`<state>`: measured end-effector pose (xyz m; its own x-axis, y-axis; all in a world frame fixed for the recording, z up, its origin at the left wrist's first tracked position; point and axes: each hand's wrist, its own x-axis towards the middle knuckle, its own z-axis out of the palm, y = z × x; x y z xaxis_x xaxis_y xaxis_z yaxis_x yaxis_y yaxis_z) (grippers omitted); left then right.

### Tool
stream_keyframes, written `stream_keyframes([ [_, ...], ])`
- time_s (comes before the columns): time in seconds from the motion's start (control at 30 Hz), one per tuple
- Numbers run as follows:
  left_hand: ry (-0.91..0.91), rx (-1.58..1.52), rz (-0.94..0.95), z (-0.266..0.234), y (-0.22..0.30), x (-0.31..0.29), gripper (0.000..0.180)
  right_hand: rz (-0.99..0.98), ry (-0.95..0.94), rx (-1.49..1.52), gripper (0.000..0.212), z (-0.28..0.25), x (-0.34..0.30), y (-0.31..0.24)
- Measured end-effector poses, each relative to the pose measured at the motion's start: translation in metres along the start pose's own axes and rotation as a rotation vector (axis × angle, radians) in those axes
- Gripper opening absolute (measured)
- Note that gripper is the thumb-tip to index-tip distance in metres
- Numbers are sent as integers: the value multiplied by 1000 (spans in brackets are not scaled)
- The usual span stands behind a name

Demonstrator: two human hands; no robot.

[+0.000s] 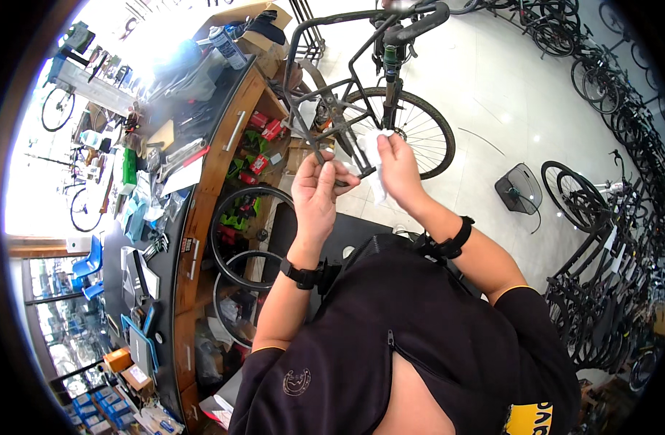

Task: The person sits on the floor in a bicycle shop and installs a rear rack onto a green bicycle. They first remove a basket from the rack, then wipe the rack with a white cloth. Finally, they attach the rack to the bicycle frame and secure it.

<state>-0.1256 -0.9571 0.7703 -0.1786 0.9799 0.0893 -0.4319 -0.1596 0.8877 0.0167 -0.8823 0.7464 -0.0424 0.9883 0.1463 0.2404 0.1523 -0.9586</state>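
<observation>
A dark bicycle frame [336, 109] stands tilted in front of me, its front wheel [449, 132] still fitted. The curled fingers of my left hand [319, 190] grip the near end of the frame's tubes. A crumpled white cloth or paper wipe [374, 163] is pinched in my right hand [401, 170], which is close to the right of my left hand. The wipe lies against or just beside the tube end; its contact with the tube cannot be made out. Part of the right fingers is hidden behind the wipe.
A wooden workbench [223, 156] with a dark top runs along my left, loaded with tools and a spray can [227, 47]. Loose wheels [218, 225] lean against its shelves. On the tiled floor to the right sit a wire basket [518, 188] and rows of bicycles [615, 290].
</observation>
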Motion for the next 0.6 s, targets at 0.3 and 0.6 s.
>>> stream_keyframes([
  [0.3, -125, 759, 19, -45, 58, -27, 17, -451, -84, -399, 26, -80, 51, -60],
  [0.6, -197, 1135, 551, 11, 115, -6, 30, -981, -197, -882, 28, -101, 69, -95],
])
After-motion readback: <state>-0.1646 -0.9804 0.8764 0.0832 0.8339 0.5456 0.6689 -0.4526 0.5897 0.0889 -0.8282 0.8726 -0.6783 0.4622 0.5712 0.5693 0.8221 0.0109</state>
